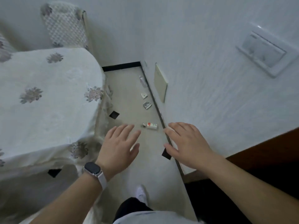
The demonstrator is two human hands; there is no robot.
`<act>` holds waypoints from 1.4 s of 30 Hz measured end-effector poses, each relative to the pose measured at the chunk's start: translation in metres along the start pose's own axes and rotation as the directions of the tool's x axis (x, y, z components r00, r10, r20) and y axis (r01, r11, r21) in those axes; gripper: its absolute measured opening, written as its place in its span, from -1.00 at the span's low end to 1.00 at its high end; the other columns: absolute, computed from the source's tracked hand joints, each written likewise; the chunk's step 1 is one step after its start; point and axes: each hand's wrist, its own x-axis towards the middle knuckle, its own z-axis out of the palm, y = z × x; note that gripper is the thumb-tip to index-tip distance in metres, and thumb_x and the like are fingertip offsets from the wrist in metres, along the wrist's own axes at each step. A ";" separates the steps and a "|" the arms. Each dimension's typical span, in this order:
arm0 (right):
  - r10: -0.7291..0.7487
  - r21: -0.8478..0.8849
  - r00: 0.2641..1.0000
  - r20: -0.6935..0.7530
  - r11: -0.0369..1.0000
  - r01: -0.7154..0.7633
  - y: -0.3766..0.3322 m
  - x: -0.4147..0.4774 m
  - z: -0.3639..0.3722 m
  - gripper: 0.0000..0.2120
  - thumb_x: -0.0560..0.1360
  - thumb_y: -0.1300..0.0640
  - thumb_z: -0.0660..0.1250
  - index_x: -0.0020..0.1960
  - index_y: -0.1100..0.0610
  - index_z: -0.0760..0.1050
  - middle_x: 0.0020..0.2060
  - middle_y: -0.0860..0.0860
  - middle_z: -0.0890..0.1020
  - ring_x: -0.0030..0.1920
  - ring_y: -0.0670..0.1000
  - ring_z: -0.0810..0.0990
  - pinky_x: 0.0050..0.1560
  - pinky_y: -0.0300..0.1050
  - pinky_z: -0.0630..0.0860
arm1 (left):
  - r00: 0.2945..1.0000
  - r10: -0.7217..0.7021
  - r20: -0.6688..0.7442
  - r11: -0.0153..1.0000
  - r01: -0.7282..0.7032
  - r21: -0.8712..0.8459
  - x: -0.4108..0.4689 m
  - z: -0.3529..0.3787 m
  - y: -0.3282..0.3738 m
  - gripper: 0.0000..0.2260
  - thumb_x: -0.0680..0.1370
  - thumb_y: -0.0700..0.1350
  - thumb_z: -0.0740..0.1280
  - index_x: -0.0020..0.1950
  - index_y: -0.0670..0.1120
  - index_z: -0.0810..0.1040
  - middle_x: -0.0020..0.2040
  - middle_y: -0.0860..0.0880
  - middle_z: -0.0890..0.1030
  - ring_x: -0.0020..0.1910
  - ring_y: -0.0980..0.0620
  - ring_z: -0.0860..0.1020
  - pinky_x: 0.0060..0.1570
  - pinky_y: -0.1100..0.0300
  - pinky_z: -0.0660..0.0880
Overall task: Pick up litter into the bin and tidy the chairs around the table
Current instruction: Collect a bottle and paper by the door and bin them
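Observation:
Litter lies along the wall on the pale floor: a small white and red tube (150,126) nearest me, a crumpled silver wrapper (147,105) beyond it, a small white scrap (143,95) and a clear plastic piece (142,80) farthest off. My left hand (120,145), with a watch on its wrist, hovers flat and empty left of the tube. My right hand (186,143) hovers flat and empty to the tube's right, over the skirting. A table under a white flowered cloth (48,101) fills the left. A chair back with a patterned cover (64,25) stands behind it. No bin is in view.
The white wall (210,78) runs close on the right, with a switch plate (265,50) and a cream panel (160,81). A dark wooden door edge (267,152) is at the right. Black floor inlays (114,114) dot the narrow strip. My white shoe (142,194) is below.

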 end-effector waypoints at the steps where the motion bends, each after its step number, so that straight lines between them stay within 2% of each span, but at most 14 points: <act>1: 0.002 -0.018 1.000 0.006 1.000 -0.002 -0.001 0.017 0.000 -0.54 0.51 -0.14 0.18 0.29 0.09 0.50 0.22 0.04 0.55 0.22 0.11 0.49 0.24 0.03 0.36 | 1.000 0.016 -0.002 1.000 -0.016 -0.004 0.013 0.002 -0.015 -0.64 0.52 0.02 0.27 0.26 -0.09 0.58 0.26 -0.18 0.58 0.24 -0.23 0.54 0.22 -0.14 0.47; 5: 0.045 -0.056 0.999 0.028 0.997 -0.044 -0.001 0.070 0.001 -0.57 0.52 -0.16 0.15 0.28 0.02 0.49 0.25 0.00 0.53 0.26 0.04 0.43 0.29 -0.07 0.22 | 1.000 0.026 0.002 1.000 -0.026 -0.010 0.058 0.009 -0.062 -0.62 0.54 0.04 0.23 0.28 -0.07 0.59 0.28 -0.17 0.58 0.27 -0.21 0.52 0.22 -0.09 0.45; 9: 0.047 -0.088 0.998 0.043 0.995 -0.043 0.005 0.107 0.006 -0.55 0.53 -0.18 0.12 0.27 0.03 0.50 0.26 0.01 0.53 0.26 0.05 0.44 0.27 -0.01 0.33 | 1.000 0.022 -0.013 0.999 -0.023 -0.044 0.088 0.015 -0.092 -0.62 0.52 0.04 0.26 0.27 -0.08 0.59 0.27 -0.18 0.58 0.25 -0.22 0.53 0.21 -0.11 0.48; 15: -0.018 -0.061 1.000 -0.002 0.998 0.017 0.030 0.165 0.026 -0.56 0.52 -0.15 0.17 0.22 0.10 0.55 0.21 0.06 0.57 0.20 0.09 0.50 0.20 0.02 0.38 | 0.999 -0.017 0.051 0.999 0.019 -0.038 0.133 0.033 -0.128 -0.61 0.53 0.06 0.22 0.29 -0.06 0.56 0.28 -0.14 0.57 0.27 -0.20 0.52 0.21 -0.11 0.44; 26: -0.036 0.103 0.999 0.029 0.994 0.033 0.106 0.311 0.108 -0.61 0.51 -0.11 0.23 0.23 0.08 0.51 0.21 0.03 0.54 0.18 0.09 0.49 0.17 0.03 0.41 | 0.979 -0.093 0.183 0.996 0.090 0.025 0.260 0.086 -0.206 -0.59 0.53 0.08 0.18 0.28 -0.06 0.57 0.28 -0.14 0.57 0.25 -0.20 0.52 0.19 -0.09 0.44; 30: -0.014 0.155 0.998 0.062 0.988 0.004 0.143 0.362 0.130 -0.59 0.53 -0.13 0.19 0.27 0.06 0.49 0.22 0.02 0.53 0.19 0.06 0.47 0.19 0.01 0.38 | 0.968 -0.071 0.241 0.997 0.064 0.039 0.326 0.118 -0.229 -0.59 0.54 0.08 0.16 0.29 -0.06 0.55 0.30 -0.15 0.56 0.27 -0.20 0.51 0.21 -0.12 0.46; 34: 0.005 0.145 0.994 0.114 0.989 -0.021 0.185 0.402 0.154 -0.60 0.50 -0.12 0.27 0.24 0.06 0.50 0.20 0.01 0.55 0.17 0.06 0.49 0.17 -0.01 0.35 | 0.969 -0.063 0.239 0.998 0.056 0.038 0.388 0.159 -0.243 -0.58 0.52 0.08 0.17 0.27 -0.06 0.57 0.27 -0.16 0.58 0.23 -0.21 0.54 0.17 -0.10 0.46; 42: 0.112 0.170 0.972 0.206 0.974 -0.149 0.228 0.450 0.209 -0.61 0.51 -0.11 0.21 0.19 0.09 0.55 0.16 0.04 0.58 0.13 0.07 0.51 0.13 -0.01 0.38 | 0.968 -0.065 0.244 0.994 0.085 -0.073 0.471 0.247 -0.273 -0.61 0.48 0.04 0.28 0.25 -0.07 0.59 0.25 -0.16 0.59 0.20 -0.21 0.55 0.14 -0.09 0.46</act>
